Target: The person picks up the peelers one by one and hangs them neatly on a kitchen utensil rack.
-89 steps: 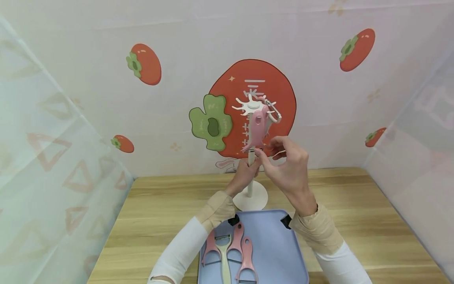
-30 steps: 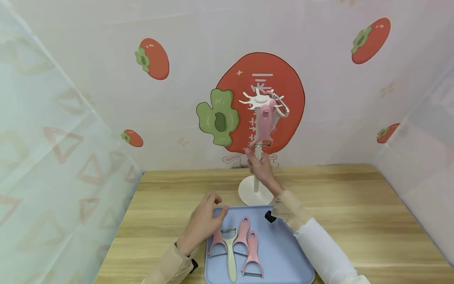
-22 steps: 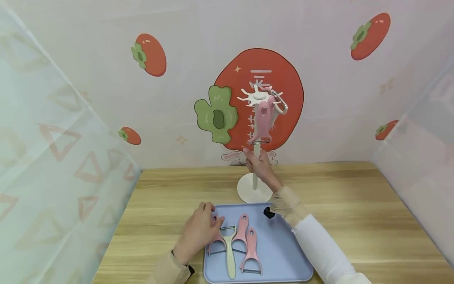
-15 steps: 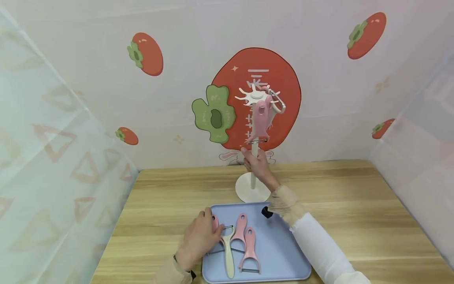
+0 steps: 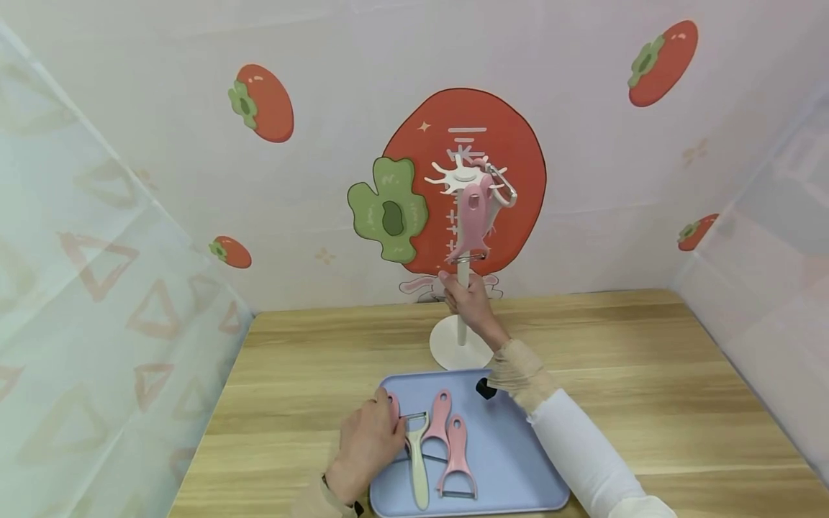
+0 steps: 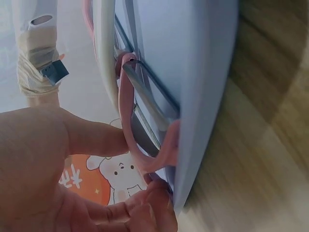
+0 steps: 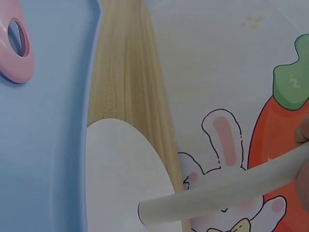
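My left hand [image 5: 370, 440] is down at the tray's left side, pinching the leftmost pink peeler [image 5: 393, 410] between thumb and fingers. Up close in the left wrist view, the pink peeler [image 6: 126, 104] has the thumb on one side and fingertips beneath. Further back, my right hand [image 5: 471, 302] grips the pole [image 7: 217, 191] of a white stand whose round base [image 5: 447, 345] rests on the table. From the stand's pronged top [image 5: 463, 176] hang a pink peeler [image 5: 473, 216] and at least one more peeler behind it, partly hidden.
On the blue tray [image 5: 512, 460] lie a cream peeler [image 5: 419, 475] and two more pink peelers, one in the middle [image 5: 440, 414] and one at right [image 5: 457, 446]. The wooden table [image 5: 648, 403] is bounded by printed cloth walls.
Three seconds ago the left hand held the pole and the right was at the hanging pink peeler. Now the right grips the pole, and the left has come down onto a pink peeler.
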Motion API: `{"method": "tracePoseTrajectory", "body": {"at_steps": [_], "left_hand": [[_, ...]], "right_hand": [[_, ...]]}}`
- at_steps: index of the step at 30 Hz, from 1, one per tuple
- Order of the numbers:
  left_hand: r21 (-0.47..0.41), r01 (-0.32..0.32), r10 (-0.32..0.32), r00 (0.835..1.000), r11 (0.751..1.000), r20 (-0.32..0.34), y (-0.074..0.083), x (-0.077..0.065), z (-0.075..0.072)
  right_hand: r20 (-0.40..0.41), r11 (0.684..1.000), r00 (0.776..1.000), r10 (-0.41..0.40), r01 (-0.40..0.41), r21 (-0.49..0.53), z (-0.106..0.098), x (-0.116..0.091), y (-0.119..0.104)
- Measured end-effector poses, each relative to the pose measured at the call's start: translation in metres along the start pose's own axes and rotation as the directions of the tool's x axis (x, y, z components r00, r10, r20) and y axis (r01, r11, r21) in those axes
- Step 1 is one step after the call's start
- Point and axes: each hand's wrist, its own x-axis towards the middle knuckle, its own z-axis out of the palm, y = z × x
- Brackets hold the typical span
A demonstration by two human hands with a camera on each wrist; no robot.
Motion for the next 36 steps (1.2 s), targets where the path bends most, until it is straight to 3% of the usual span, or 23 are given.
{"method": "tracePoseTrajectory", "body": {"at_steps": [9, 15, 18, 28, 36], "left_hand": [[0.001, 0.011, -0.011, 1.000, 1.000, 0.005, 0.000, 0.003, 0.003], [-0.031, 0.080, -0.077, 0.994, 0.996, 0.083, -0.001, 0.008, -0.001], [-0.055, 0.076, -0.071, 0.993, 0.996, 0.093, -0.002, 0.010, -0.004], [-0.130, 0.005, 0.000, 0.999, 0.992, 0.039, -0.005, 0.011, -0.022], [-0.263, -0.100, 0.098, 0.995, 0.960, -0.024, 0.000, 0.018, -0.035]], "right_hand": [[0.005, 1.000, 1.000, 0.000, 0.000, 0.003, 0.000, -0.001, 0.001], [0.014, 1.000, 1.000, 0.002, -0.002, 0.016, -0.001, -0.001, 0.002], [0.014, 1.000, 1.000, -0.003, 0.003, 0.021, -0.001, -0.001, 0.002], [0.013, 1.000, 1.000, 0.007, -0.007, 0.002, 0.001, -0.005, 0.000], [0.019, 0.999, 0.999, -0.032, 0.032, -0.013, 0.000, -0.002, 0.000]]}}
